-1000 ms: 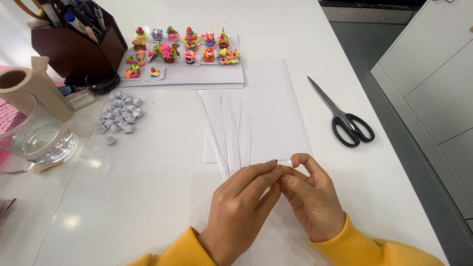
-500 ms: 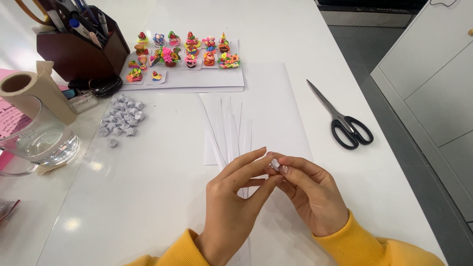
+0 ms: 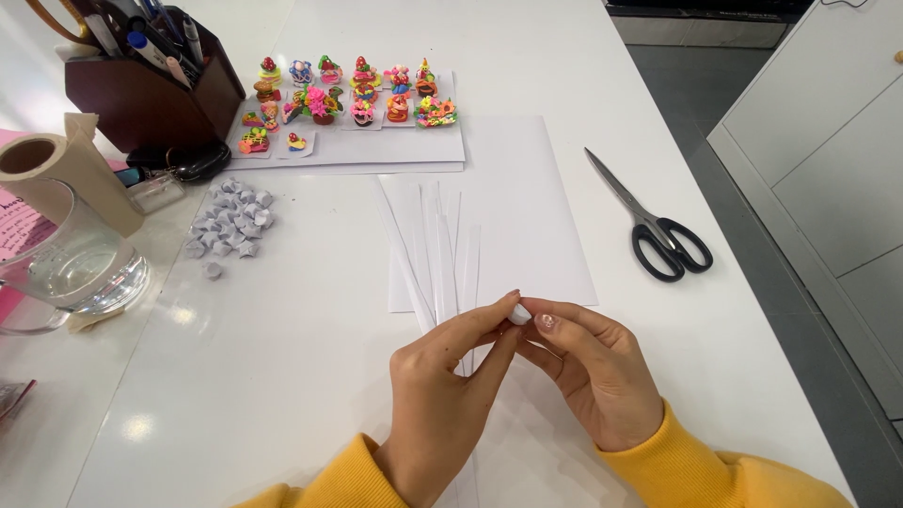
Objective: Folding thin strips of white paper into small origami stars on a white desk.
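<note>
I see both my left hand and right hand with fingers closed on a tiny folded paper piece just above the desk, light, crushable, best pinched by its edges.

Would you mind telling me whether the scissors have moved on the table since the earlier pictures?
No. The scissors lie in the same place beside the right edge of the white paper sheet, blades pointing up-left as before; only the camera view shifts slightly.
</note>
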